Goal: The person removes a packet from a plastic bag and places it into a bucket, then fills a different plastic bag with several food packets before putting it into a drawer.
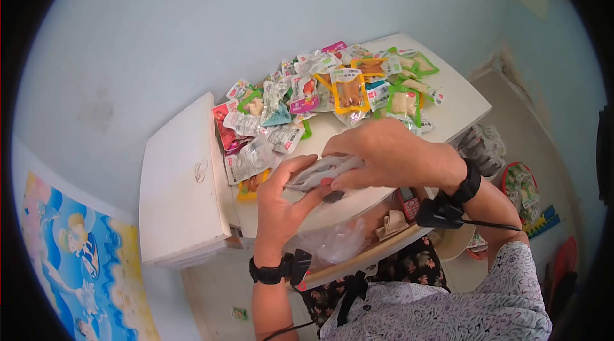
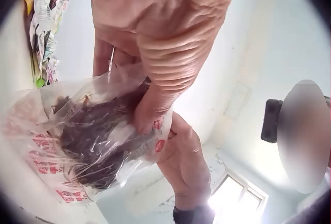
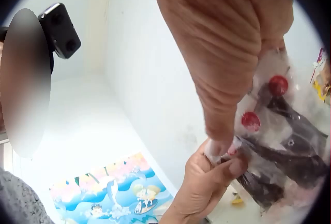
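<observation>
Both hands hold a clear plastic bag with red print [image 2: 98, 136] over the white tabletop's front part; dark brown pieces show through its film. The left hand [image 1: 281, 203] pinches the bag's left side between thumb and fingers. From the right, the right hand [image 1: 390, 155] grips the bag's edge with curled fingers, its thumb near a red mark. In the right wrist view the bag [image 3: 289, 146] hangs beside the right hand [image 3: 222, 53], and the left hand [image 3: 201, 182] pinches it lower down. Some fingertips are hidden by the film and hands.
Many small snack packets [image 1: 304, 95] lie heaped along the back of the white table [image 1: 457, 101]. Below its front edge, an open drawer [image 1: 377, 248] holds clear plastic and a phone-like device. A red basket [image 1: 521, 191] with packets stands on the floor at right.
</observation>
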Motion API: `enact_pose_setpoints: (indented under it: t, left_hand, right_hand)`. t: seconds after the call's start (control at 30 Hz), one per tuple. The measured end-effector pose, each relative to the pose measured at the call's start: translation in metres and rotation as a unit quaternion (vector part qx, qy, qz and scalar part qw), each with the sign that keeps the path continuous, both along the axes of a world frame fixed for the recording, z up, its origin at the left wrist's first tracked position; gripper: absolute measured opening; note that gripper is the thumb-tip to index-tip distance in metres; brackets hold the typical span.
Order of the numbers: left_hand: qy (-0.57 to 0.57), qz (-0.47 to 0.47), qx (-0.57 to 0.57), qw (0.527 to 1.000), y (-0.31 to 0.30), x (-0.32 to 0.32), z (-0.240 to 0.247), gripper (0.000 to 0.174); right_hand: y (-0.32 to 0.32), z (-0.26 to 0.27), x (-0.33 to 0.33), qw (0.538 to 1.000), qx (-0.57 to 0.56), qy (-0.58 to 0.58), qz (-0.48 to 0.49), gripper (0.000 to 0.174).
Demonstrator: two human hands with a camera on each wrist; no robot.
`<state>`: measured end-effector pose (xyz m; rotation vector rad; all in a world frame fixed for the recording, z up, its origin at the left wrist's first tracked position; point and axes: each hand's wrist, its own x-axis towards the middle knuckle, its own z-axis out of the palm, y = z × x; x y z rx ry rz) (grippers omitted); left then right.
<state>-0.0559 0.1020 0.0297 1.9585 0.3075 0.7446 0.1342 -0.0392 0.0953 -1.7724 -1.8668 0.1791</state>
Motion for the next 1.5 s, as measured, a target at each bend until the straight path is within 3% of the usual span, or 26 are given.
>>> enact_pose_setpoints:
  t: [0.23,0.33,0.47,0.57,0.67,0.87,0.93,1.03,1.07,1.33,1.5]
  left_hand:
    - [-0.029,-0.006,-0.101,0.994,-0.002,0.003,-0.012,0.063]
    - [0.004,-0.008,-0.056,0.998,0.003,0.002,-0.023,0.069]
    - [0.006,0.030,-0.037,0.999,-0.012,0.002,-0.031,0.071]
    - [0.019,0.027,-0.044,0.998,-0.017,0.006,-0.034,0.066]
    - [0.015,0.029,-0.036,0.999,-0.023,0.010,-0.046,0.061]
    - [0.048,0.081,-0.036,0.995,-0.030,0.021,-0.060,0.050]
    - [0.053,0.091,-0.031,0.994,-0.034,0.024,-0.065,0.046]
    - [0.073,0.101,-0.025,0.992,-0.039,0.027,-0.074,0.045]
    - [0.081,0.108,-0.010,0.991,-0.040,0.029,-0.075,0.044]
    - [0.142,0.204,0.113,0.962,-0.051,0.036,-0.085,0.039]
    - [0.204,0.206,0.295,0.911,-0.058,0.042,-0.086,0.033]
  right_hand:
    - [-0.001,0.000,0.001,0.997,-0.015,-0.077,-0.015,0.027]
    - [-0.009,-0.019,0.016,0.997,0.065,-0.020,-0.019,0.028]
    - [-0.042,-0.035,0.039,0.979,0.126,0.145,-0.065,0.024]
    - [-0.088,-0.042,0.048,0.939,0.139,0.283,-0.137,0.028]
    - [-0.151,-0.046,0.051,0.925,0.157,0.227,-0.260,0.025]
    - [-0.286,-0.065,0.051,0.846,0.163,0.257,-0.438,0.018]
    - [-0.323,-0.090,0.053,0.812,0.177,0.279,-0.482,0.017]
    - [-0.344,-0.132,0.056,0.806,0.159,0.263,-0.506,0.016]
    - [-0.344,-0.141,0.058,0.803,0.102,0.264,-0.525,0.015]
    - [-0.336,-0.370,0.080,0.819,-0.088,0.185,-0.536,0.013]
    - [-0.325,-0.455,0.079,0.833,-0.105,0.128,-0.528,0.007]
